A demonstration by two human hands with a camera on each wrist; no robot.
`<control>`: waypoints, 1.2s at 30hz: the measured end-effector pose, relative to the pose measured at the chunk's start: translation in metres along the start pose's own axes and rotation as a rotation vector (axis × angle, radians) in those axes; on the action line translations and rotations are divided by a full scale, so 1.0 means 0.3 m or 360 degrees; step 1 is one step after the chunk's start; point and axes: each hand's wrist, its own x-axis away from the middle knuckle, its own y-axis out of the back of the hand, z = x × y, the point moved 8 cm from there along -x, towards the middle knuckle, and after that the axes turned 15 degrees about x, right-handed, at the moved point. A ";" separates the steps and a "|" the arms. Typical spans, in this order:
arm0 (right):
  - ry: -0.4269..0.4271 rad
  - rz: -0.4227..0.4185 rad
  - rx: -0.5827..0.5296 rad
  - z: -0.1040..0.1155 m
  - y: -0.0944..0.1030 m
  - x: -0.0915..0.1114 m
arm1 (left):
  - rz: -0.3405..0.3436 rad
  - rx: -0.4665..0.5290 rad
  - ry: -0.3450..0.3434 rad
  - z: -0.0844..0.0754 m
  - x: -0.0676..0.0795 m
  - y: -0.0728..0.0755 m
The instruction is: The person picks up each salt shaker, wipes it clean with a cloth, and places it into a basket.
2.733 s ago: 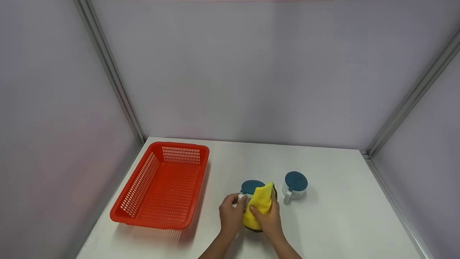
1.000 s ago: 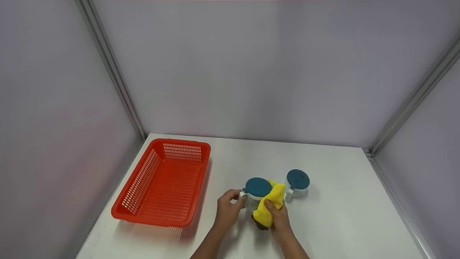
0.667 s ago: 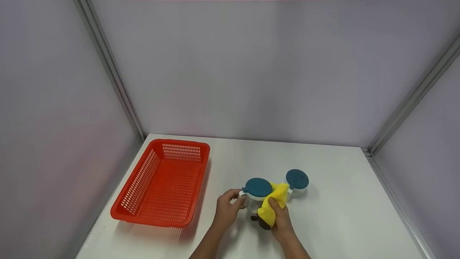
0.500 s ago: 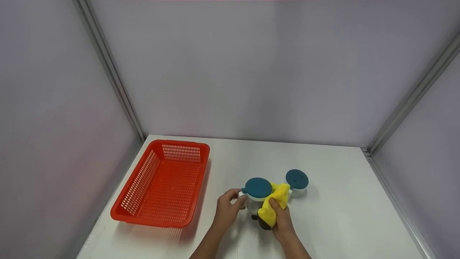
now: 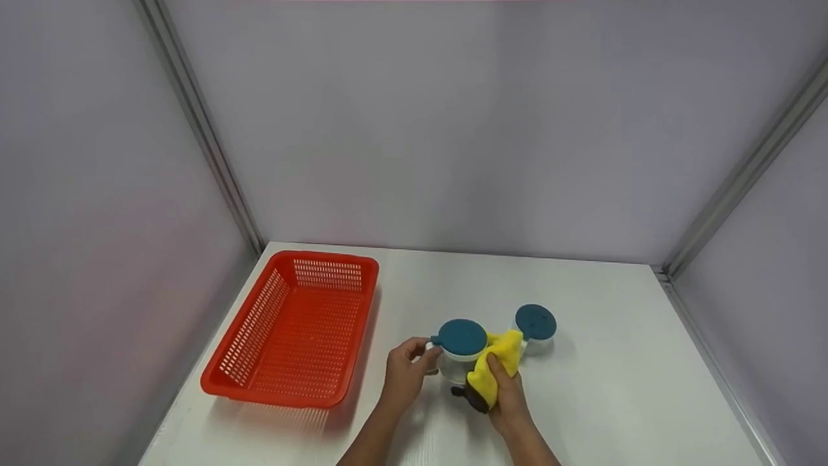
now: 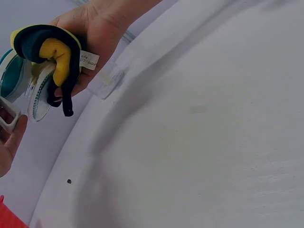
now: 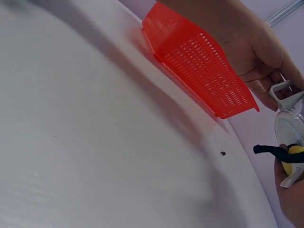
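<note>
Pale walls (image 5: 401, 123) with grey corner strips (image 5: 194, 116) enclose a white desk (image 5: 614, 375), which holds a red basket (image 5: 310, 343) on the left. Right of it, near the middle, a clear lidded mug (image 5: 455, 370) is held between 2 bare hands, blue lid (image 5: 460, 336) uppermost. Another mug (image 5: 536, 321) with a matching blue lid stands on the desk, farther right and beyond the yellow cloth (image 5: 495, 369); from the head view, I cannot tell whether the cloth touches it.

Only the left wrist view brings out the held mug's round base, which is off the desk. That view and the right wrist view also show the cloth's dark edging and white label (image 6: 88, 60), and 1 dark speck (image 6: 69, 181) on the desk.

The left hand (image 5: 404, 375) has a narrow grip, thumb and fingers pinching the mug's white handle (image 7: 284, 90); the right wrist view shows this pinch closest. The right hand (image 5: 510, 391) grips the bunched cloth, thumb on top, against the mug's right side.
</note>
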 end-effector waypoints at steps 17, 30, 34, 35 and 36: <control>-0.0129 -0.0101 0.0049 -0.035 0.023 -0.020 | -0.0022 0.0139 0.0053 0.010 0.006 0.005; 0.0093 0.0220 0.0204 0.023 -0.036 0.012 | -0.0025 0.0105 0.0079 0.023 0.010 -0.010; 0.0156 0.0175 0.0368 0.030 -0.040 0.020 | -0.0022 0.0117 0.0068 0.017 0.009 -0.012; 0.0162 0.0158 0.0393 0.032 -0.039 0.021 | -0.0018 0.0126 0.0062 0.013 0.007 -0.013; 0.0170 0.0144 0.0417 0.033 -0.039 0.022 | -0.0013 0.0134 0.0058 0.012 0.006 -0.015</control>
